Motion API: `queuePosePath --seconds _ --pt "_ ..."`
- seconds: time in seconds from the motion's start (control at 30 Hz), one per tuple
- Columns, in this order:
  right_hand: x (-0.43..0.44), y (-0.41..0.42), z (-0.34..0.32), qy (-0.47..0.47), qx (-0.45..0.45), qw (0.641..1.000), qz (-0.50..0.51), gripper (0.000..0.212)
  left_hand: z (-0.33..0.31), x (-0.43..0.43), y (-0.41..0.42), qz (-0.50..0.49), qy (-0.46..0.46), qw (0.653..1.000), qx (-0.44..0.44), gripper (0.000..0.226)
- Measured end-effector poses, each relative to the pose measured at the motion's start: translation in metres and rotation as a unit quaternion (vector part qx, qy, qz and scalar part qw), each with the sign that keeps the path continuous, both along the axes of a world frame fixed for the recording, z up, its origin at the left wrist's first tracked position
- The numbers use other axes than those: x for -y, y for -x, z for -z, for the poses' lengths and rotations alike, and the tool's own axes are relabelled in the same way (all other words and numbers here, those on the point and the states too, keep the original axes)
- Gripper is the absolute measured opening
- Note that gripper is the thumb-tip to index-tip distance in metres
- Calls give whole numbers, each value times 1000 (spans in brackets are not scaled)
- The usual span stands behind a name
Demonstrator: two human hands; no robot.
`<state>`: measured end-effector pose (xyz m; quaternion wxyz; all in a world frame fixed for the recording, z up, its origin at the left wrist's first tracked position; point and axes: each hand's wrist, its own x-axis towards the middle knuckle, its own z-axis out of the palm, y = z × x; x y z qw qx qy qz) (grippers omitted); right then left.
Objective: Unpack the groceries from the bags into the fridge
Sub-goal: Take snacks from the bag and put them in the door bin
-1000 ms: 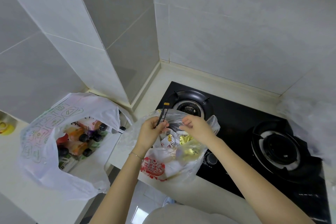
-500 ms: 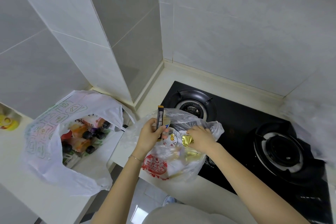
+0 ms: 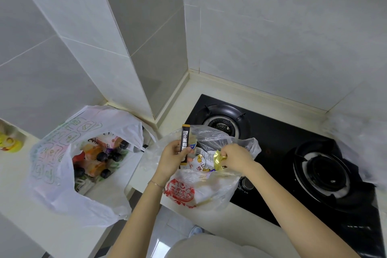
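A clear plastic bag (image 3: 209, 186) with a red print stands on the counter's front edge, beside the stove. My left hand (image 3: 172, 160) grips a long black and gold stick packet (image 3: 185, 138), held upright over the bag's mouth. My right hand (image 3: 235, 157) reaches into the bag and pinches a shiny gold wrapped packet (image 3: 218, 158). A white snack packet with yellow print (image 3: 201, 162) lies between my hands inside the bag. To the left, a white plastic bag (image 3: 52, 169) lies open with several small juice bottles (image 3: 98, 153) in it.
A black two-burner gas stove (image 3: 282, 144) fills the counter to the right, its knob (image 3: 245, 183) just behind the clear bag. A tiled wall corner juts out between the bags. A yellow object (image 3: 9, 143) sits at far left. Crumpled plastic (image 3: 364, 138) lies at far right.
My right hand has dipped into the bag and taken hold of the gold packet. My left hand keeps the black stick packet upright.
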<state>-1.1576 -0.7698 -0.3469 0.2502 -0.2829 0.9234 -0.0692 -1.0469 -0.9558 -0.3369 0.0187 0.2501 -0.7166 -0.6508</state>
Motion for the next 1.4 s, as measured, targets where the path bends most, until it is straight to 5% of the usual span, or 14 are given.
queuePosePath --seconds 0.17,0.43,0.53,0.7,0.83,0.9,1.03,1.4 --pt "2 3 -13 185 24 975 117 35 0 4 0 -3 -14 1000 5 15" --pt "20 -9 -34 420 136 857 265 33 -9 2 1 -33 -34 998 -34 10" --pt "30 -18 -30 451 178 817 312 16 -16 1 -2 -42 -31 998 -38 7" --pt "43 -32 -26 502 345 711 353 53 -19 10 -16 -103 -20 994 -41 6" --pt "43 -49 -35 541 502 600 309 35 -28 8 -43 -165 -37 984 -50 3" --pt "44 -61 -40 538 526 600 272 28 -33 0 -62 -194 -32 979 -60 5" --pt "43 -89 -42 492 511 675 204 45 -35 -25 -102 -259 -9 963 -72 9" --pt "-13 -200 -56 433 519 736 37 47 -60 -164 -258 -480 -21 873 -82 12"
